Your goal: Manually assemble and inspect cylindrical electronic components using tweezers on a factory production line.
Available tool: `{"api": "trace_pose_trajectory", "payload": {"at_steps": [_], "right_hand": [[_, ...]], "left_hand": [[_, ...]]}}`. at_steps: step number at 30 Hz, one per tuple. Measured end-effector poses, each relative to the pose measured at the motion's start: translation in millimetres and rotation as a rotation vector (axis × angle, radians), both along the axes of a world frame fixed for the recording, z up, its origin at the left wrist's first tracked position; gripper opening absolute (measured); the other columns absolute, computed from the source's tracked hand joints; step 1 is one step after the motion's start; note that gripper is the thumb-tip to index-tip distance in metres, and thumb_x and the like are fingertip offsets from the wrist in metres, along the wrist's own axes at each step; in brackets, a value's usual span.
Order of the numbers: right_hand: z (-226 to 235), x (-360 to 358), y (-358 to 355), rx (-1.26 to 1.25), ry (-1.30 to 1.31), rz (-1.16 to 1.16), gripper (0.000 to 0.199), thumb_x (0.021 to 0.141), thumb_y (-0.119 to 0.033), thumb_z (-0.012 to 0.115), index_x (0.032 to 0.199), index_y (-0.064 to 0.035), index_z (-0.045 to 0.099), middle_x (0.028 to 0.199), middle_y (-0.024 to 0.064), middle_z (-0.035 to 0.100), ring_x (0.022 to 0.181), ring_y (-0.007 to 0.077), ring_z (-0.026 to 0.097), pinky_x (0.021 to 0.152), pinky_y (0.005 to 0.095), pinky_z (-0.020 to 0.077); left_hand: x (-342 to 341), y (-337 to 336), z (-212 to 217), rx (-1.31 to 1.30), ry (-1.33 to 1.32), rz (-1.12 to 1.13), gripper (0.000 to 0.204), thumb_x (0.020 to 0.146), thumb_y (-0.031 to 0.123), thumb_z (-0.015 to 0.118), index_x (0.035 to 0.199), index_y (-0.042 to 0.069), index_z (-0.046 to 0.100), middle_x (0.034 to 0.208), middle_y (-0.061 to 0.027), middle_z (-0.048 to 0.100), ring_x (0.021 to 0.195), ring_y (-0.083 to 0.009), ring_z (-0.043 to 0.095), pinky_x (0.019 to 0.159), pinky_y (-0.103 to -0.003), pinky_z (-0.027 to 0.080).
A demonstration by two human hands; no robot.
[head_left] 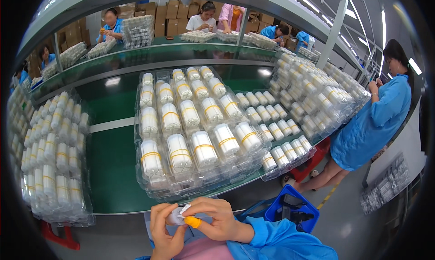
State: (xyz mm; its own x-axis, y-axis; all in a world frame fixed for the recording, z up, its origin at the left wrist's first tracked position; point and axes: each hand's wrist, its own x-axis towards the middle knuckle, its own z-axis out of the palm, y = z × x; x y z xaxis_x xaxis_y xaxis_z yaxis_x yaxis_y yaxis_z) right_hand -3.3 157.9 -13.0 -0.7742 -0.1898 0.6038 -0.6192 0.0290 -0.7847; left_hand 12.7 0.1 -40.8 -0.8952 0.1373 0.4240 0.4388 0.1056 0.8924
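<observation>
Both my hands meet just below the front edge of the table. The fingers of my left hand (165, 230) are closed around a small, pale, translucent cylinder-like piece (175, 216), partly hidden by the fingers. My right hand (219, 220) presses against the end of that piece. A yellow cover (193, 222), like a finger cot, sits on its thumb tip, and a white bit (185, 209) shows at its forefinger tip. Behind the right hand a thin pale strip sticks out. Beyond my hands stands a stack of clear plastic trays (149, 185) holding white cylinders (205, 147) with yellow bands.
More loaded tray stacks stand at left (50, 169) and right (312, 97); a lower tray (290, 150) lies beside the middle stack. A blue bin (290, 205) with dark items is on the floor. A co-worker in blue (376, 110) stands at right; others work across the green table (113, 169).
</observation>
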Motion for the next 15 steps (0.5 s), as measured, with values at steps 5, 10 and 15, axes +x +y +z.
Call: {"api": "trace_pose_trajectory", "payload": {"at_steps": [5, 10, 15], "right_hand": [[5, 4, 2, -0.01, 0.038, -0.005, 0.016, 0.078, -0.001, 0.066, 0.094, 0.0, 0.064, 0.086, 0.0137, 0.064, 0.073, 0.0229, 0.063, 0.064, 0.0281, 0.0491], [1, 3, 3, 0.043, 0.042, -0.086, 0.014, 0.076, -0.005, 0.069, 0.089, -0.0007, 0.066, 0.083, 0.0142, 0.065, 0.073, 0.0258, 0.064, 0.064, 0.0298, 0.0501], [1, 10, 4, -0.017, -0.002, -0.04, 0.016, 0.075, -0.005, 0.07, 0.09, 0.0003, 0.066, 0.084, 0.0152, 0.066, 0.073, 0.0226, 0.065, 0.065, 0.027, 0.0504]], "left_hand": [[1, -4, -2, -0.067, 0.101, 0.039, 0.045, 0.068, -0.007, 0.064, 0.112, -0.004, 0.052, 0.109, -0.0152, 0.046, 0.099, -0.0239, 0.051, 0.086, -0.031, 0.041], [-4, 5, -6, 0.034, 0.108, 0.071, 0.046, 0.066, -0.007, 0.067, 0.11, -0.002, 0.055, 0.103, -0.0172, 0.052, 0.094, -0.0288, 0.053, 0.08, -0.033, 0.044], [8, 2, -4, 0.087, 0.043, 0.033, 0.047, 0.068, -0.007, 0.068, 0.113, -0.001, 0.055, 0.106, -0.0158, 0.05, 0.096, -0.0262, 0.053, 0.081, -0.03, 0.043]]}}
